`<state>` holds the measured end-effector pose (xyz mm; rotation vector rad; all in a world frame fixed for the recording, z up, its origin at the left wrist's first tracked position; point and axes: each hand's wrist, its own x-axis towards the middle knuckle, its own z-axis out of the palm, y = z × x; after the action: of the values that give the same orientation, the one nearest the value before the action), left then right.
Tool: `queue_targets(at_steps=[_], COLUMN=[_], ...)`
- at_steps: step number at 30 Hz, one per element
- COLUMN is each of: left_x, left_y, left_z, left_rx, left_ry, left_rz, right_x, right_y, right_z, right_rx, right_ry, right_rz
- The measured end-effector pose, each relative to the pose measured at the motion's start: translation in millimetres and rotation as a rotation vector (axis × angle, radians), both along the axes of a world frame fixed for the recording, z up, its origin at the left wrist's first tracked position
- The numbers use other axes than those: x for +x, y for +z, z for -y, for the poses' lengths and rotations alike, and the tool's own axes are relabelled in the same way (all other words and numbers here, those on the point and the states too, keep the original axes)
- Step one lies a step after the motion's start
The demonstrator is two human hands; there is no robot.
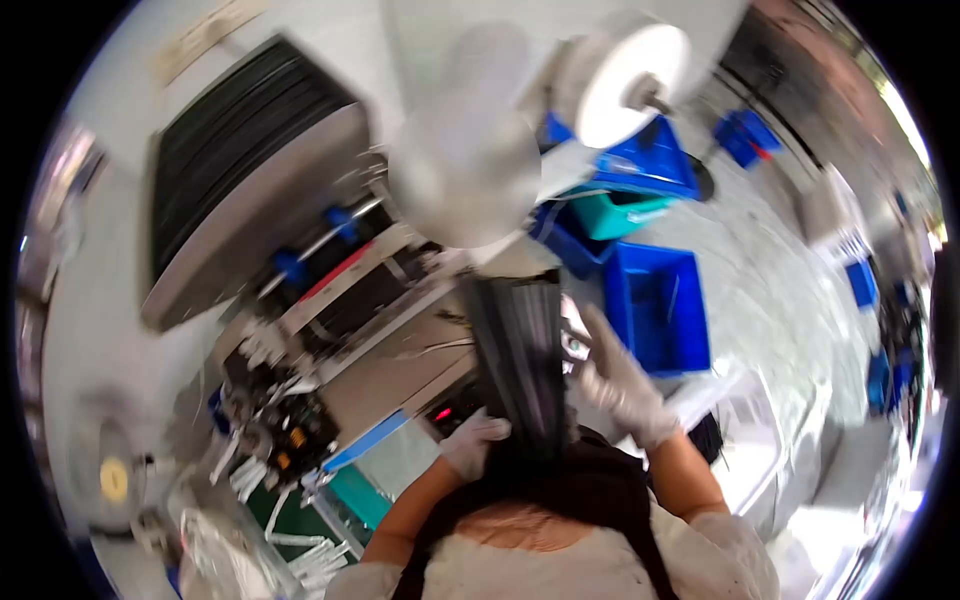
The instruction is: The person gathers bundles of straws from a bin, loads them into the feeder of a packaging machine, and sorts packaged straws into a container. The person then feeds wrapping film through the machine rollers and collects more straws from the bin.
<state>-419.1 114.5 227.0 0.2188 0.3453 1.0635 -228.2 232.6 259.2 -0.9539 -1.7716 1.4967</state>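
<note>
Black bundle (518,365) at the near right edge of the bench (385,390). My left hand (474,443) is against its side, can't tell if gripping; my right hand (622,392) is open, just beside it. Bundle could slip or fan out if one side goes unsupported. Left of bench: black stack (245,140); far side: pale round thing (465,185), likely in my way; right: blue bin (655,310); far right: white reel (615,85); near edge: red display (443,412).

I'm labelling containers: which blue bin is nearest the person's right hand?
The blue bin close beyond the right hand, in front of the teal bin; the other blue bins all sit visibly farther from that hand.
</note>
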Motion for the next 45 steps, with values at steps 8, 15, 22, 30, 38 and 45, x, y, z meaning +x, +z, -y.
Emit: queue_targets(at_steps=[8, 15, 22, 30, 38, 45], left_x=[-5.3, -8.0, -15.7, -40.1, -143.9, -198.9], left_y=[43.1, 49.4, 74.0, 193.5, 262.7, 242.6], left_z=[10.4, 35.8, 37.8, -0.2, -142.2, -195.0], left_rx=[-0.061, -0.233, -0.082, 0.26, -0.265, -0.713], left_ry=[0.147, 0.511, 0.582, 1.076, 1.733, 1.636], left_rz=[-0.702, -0.365, -1.191, -1.672, -0.675, -0.744], right_x=[-77.2, -89.4, -156.2, -256.0, -338.9, -410.7], right_y=[25.7, 22.1, 47.3, 240.6, 325.4, 277.3], right_z=[24.3, 18.9, 16.1, -25.1, -71.1, -122.0], right_rx=[-0.585, -0.698, -0.258, 0.415, 0.744, 0.387], right_ry=[0.125, 0.319, 0.711, 1.372, 1.242, 1.319], right_rz=[-0.283, -0.229, -0.071, 0.473, 0.441, 0.514])
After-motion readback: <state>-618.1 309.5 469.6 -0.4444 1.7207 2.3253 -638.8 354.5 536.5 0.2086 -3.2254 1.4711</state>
